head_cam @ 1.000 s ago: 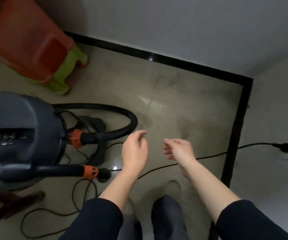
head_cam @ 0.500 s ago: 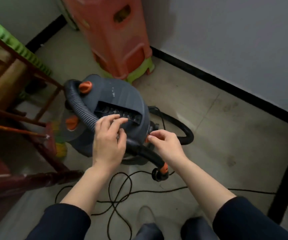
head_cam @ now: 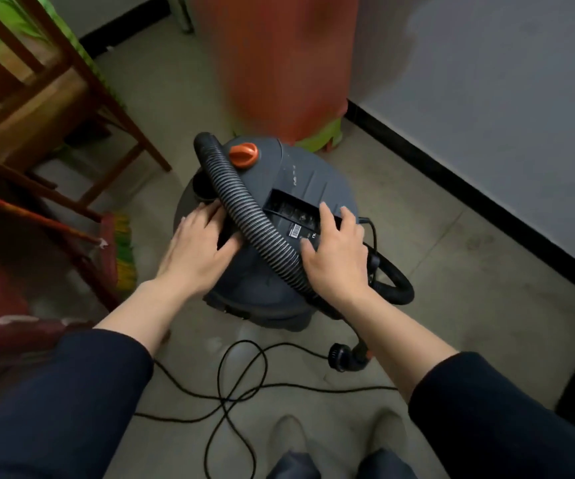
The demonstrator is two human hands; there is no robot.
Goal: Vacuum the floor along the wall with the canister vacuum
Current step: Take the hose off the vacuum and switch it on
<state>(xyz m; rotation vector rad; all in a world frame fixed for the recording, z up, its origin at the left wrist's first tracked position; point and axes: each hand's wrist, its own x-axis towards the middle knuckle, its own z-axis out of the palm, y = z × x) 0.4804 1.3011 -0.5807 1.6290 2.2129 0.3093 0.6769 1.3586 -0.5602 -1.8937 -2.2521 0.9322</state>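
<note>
1. The rounded grey plastic canister vacuum (head_cam: pixel 300 181) stood on the dull floor (head_cam: pixel 452 271), left of the wall (head_cam: pixel 486 115).
2. A ribbed black hose (head_cam: pixel 244 209) arched over it — the left hand (head_cam: pixel 196 250) and right hand (head_cam: pixel 338 254) lay flat either side, fingers straight.

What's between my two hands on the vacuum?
In the head view, the ribbed black hose crosses the vacuum lid between left hand and right hand.

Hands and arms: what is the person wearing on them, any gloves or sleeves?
No gloves: the left hand and right hand are bare, with no ring or watch in sight. Both arms wear dark navy long sleeves; the left sleeve and right sleeve end partway up the forearm.
</note>
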